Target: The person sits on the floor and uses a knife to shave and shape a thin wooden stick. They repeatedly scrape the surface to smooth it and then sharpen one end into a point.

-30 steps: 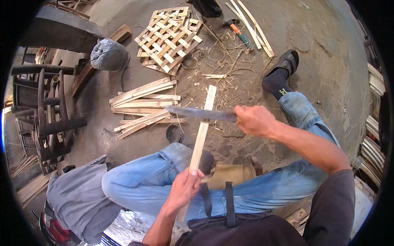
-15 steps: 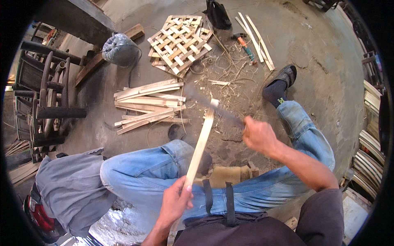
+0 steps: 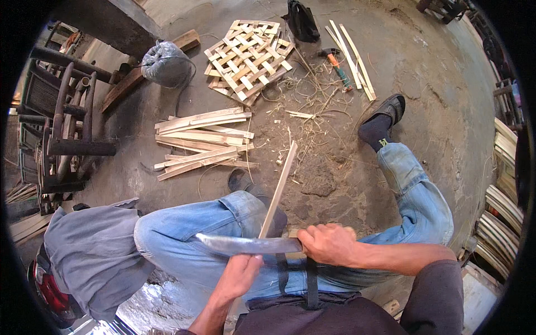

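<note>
My left hand [image 3: 241, 273] is closed round the lower end of a pale bamboo strip [image 3: 278, 188], which slants up and away from my lap. In my right hand [image 3: 329, 244] is the handle of a large knife [image 3: 248, 245]. Its long, slightly curved blade lies level across the strip, just above my left fingers, its tip toward the left. The handle is mostly hidden by my fingers. On the floor ahead lies a loose pile of similar strips [image 3: 204, 137]. Farther off are woven lattice panels [image 3: 248, 61], stacked together.
A hammer [image 3: 339, 71] with an orange and green handle lies among shavings [image 3: 312, 103]. Two long strips [image 3: 357, 61] are beside it. At the left stand a stuffed plastic bag [image 3: 166, 64] and dark bamboo furniture [image 3: 70, 117]. Bundled strips [image 3: 499, 223] line the right edge.
My right hand has drawn the knife from the strip's far end back toward my left hand. The strip has turned to show a narrower side.
</note>
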Demonstrator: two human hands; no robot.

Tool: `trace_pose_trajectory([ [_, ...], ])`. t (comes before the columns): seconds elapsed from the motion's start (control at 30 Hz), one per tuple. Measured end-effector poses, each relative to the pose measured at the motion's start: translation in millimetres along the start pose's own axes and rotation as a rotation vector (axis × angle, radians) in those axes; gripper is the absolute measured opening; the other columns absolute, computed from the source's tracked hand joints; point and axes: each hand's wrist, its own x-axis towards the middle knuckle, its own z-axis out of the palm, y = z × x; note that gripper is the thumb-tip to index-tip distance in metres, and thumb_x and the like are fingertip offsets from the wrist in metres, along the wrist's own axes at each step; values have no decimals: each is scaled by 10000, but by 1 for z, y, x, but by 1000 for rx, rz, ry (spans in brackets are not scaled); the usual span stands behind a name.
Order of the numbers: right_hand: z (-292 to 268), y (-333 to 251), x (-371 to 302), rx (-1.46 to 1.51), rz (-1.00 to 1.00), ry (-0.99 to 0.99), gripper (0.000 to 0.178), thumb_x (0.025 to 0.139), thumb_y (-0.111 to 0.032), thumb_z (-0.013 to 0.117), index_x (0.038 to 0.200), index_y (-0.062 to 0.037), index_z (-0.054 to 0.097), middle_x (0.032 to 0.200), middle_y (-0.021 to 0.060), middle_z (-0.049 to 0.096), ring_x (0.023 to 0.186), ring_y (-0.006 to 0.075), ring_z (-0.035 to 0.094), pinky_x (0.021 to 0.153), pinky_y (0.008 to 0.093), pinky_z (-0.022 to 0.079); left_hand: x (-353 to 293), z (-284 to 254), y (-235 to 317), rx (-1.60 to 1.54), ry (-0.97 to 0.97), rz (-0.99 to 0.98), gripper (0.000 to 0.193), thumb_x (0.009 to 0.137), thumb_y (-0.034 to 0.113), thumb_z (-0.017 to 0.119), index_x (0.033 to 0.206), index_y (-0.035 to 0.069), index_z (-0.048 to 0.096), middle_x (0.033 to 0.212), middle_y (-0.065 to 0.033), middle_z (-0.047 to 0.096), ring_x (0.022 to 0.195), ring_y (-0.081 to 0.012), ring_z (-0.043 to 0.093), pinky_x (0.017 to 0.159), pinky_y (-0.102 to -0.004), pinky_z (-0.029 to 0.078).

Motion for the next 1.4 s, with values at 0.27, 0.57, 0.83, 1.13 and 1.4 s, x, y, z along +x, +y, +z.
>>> trace_pose_trajectory([
  [0.27, -33, 71, 20, 26, 253, 168, 152, 803, -118, 603, 852, -23, 495, 739, 198, 634, 651, 418, 643, 533, 504, 520, -24, -3, 30, 39, -31, 30, 441, 1042, 356, 399, 1283, 44, 597, 696, -48, 545, 612, -142, 547, 587, -316, 465],
  [0.57, -27, 63, 8, -13, 207, 254, 159, 749, -115, 618, 845, -55, 506, 656, 166, 588, 627, 392, 639, 558, 479, 530, -27, 3, 38, 38, 135, -16, 379, 987, 226, 525, 1311, 30, 547, 953, -159, 656, 779, -235, 656, 742, -358, 513],
  [0.83, -30, 79, 28, -51, 335, 240, 138, 830, -124, 591, 905, -43, 507, 743, 144, 637, 641, 334, 669, 547, 445, 545, -19, 0, 21, -103, -14, 50, 356, 1038, 289, 440, 1236, 15, 553, 757, -23, 535, 648, -112, 500, 587, -275, 431],
  [1.13, -22, 55, 12, 28, 408, 153, 120, 799, -124, 609, 853, -64, 520, 689, 127, 605, 606, 315, 654, 490, 445, 512, -18, 6, 18, -89, 12, -13, 298, 1041, 277, 421, 1027, 27, 583, 640, 6, 489, 585, -87, 458, 543, -272, 393],
  [1.4, -44, 96, 29, 24, 443, 216, 214, 802, -124, 628, 938, -32, 491, 703, 201, 618, 650, 404, 645, 571, 489, 526, -19, 6, 24, -243, -11, -42, 323, 1050, 295, 429, 972, 17, 574, 635, 22, 457, 565, -66, 416, 505, -263, 353],
])
